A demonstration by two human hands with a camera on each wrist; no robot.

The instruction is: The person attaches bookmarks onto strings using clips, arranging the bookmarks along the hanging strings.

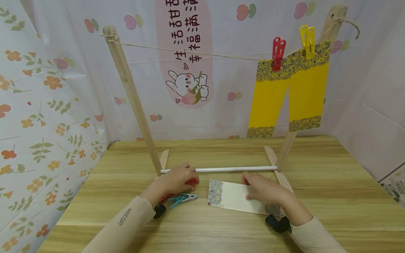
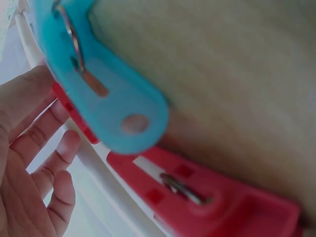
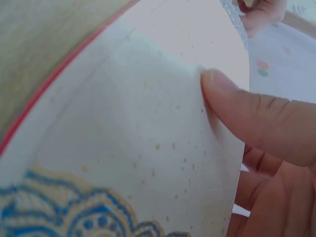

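My left hand (image 1: 177, 177) pinches a red clothespin (image 1: 192, 181) between thumb and fingers, low over the table. Close below that hand lie a blue clothespin (image 1: 178, 200), a grey clothespin (image 1: 190, 197) and another red clothespin (image 2: 207, 197), which fills the bottom of the left wrist view. My right hand (image 1: 264, 189) holds a cream card (image 1: 234, 196) with blue patterned ends by its far long edge. In the right wrist view the thumb (image 3: 256, 111) presses on the card's face, with the other fingers behind it, partly hidden.
A string (image 1: 190, 51) runs between two wooden posts (image 1: 133, 95) joined low by a white rod (image 1: 234, 169). Two yellow cards (image 1: 269, 102) hang at its right end from a red clothespin (image 1: 278, 54) and a yellow clothespin (image 1: 309, 42). Printed cloth (image 1: 50, 116) surrounds the table.
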